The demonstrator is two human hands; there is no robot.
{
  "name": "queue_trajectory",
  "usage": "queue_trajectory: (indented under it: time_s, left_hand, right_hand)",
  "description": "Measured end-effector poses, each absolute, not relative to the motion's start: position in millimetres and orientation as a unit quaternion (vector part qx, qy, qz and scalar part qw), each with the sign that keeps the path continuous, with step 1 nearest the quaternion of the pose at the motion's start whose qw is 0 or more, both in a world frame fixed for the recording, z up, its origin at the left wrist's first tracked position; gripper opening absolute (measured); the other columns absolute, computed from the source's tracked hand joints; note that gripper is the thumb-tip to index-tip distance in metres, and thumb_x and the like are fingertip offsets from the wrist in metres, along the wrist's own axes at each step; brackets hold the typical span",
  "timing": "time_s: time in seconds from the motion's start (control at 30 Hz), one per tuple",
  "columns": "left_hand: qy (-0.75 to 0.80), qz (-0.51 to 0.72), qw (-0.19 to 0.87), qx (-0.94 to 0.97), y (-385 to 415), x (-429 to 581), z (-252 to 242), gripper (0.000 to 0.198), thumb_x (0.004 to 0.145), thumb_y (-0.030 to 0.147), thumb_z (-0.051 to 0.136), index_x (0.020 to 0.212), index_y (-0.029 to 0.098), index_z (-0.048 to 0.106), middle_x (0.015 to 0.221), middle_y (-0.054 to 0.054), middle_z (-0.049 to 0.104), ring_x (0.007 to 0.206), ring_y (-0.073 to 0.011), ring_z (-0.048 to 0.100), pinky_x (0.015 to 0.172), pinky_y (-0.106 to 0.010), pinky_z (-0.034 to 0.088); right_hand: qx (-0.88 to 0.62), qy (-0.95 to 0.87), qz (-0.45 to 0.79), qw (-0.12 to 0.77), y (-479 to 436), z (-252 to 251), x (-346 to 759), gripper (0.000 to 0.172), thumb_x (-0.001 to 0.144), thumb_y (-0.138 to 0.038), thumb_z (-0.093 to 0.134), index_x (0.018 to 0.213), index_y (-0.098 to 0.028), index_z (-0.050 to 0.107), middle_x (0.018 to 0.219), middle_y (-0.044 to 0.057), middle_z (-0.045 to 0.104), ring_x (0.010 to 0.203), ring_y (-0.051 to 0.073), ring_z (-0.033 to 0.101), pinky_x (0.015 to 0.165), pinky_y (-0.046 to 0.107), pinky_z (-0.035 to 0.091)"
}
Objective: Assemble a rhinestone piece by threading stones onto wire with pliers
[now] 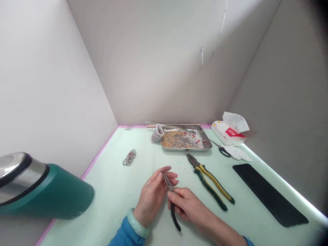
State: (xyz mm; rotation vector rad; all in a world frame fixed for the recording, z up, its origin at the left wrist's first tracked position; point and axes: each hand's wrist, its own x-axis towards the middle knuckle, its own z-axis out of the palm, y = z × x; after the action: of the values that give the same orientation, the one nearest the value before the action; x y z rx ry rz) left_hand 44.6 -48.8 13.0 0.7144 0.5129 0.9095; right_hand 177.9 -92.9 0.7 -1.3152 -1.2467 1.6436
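My right hand (183, 204) is closed around long-nose pliers (168, 183) with black handles, their jaws pointing up and to the left. Thumb and fingers of my left hand (154, 191) pinch something small and silvery at the tips of those jaws; its kind is too small to make out. Both hands are close together over the pale green table (110, 205). A little heap of beaded wire chain (130, 157) lies to the upper left of them. Bigger combination pliers (210, 182) with green and yellow handles rest to the right.
A metal tray (189, 149) of gold, clear and red beads stands at the back, beside a small bag (155, 136). Scissors (223, 150), a tissue pack (229, 133) and a black flat slab (269, 194) are on the right. A green flask (64, 191) fills the left.
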Motion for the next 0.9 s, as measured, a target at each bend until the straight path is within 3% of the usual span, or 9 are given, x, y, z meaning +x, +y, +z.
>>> queue_trajectory:
  time_s: [0.5,0.73,0.9]
  left_hand:
    - [0.236,0.409,0.813,0.342,-53.1,47.4,13.4,0.029,0.087,0.030,0.051,0.111,0.016,0.059,0.100,-0.012,0.062,0.091,-0.0204,0.057,0.086,-0.037,0.042]
    - [0.277,0.400,0.760,0.431,-51.1,46.3,12.8,0.021,0.083,0.032,0.058,0.095,0.015,0.062,0.095,-0.010,0.063,0.087,-0.0194,0.056,0.079,-0.033,0.043]
    - [0.332,0.395,0.702,0.491,-47.1,41.6,11.3,0.022,0.080,0.031,0.062,0.097,0.017,0.065,0.093,-0.007,0.064,0.089,-0.0183,0.055,0.085,-0.031,0.040]
  right_hand:
    - [-0.508,-0.500,0.597,0.368,-92.5,-2.8,175.5,0.037,0.088,-0.045,0.045,0.066,-0.016,0.050,0.047,-0.007,0.035,0.043,0.007,0.030,0.043,0.021,0.022]
    - [-0.571,-0.565,0.465,0.372,-93.5,0.5,177.8,0.036,0.088,-0.043,0.044,0.065,-0.016,0.050,0.059,-0.003,0.041,0.056,0.010,0.036,0.053,0.023,0.027]
    - [-0.605,-0.607,0.386,0.342,-94.2,0.0,181.6,0.037,0.090,-0.042,0.041,0.061,-0.019,0.037,0.056,-0.004,0.037,0.054,0.010,0.034,0.052,0.024,0.024]
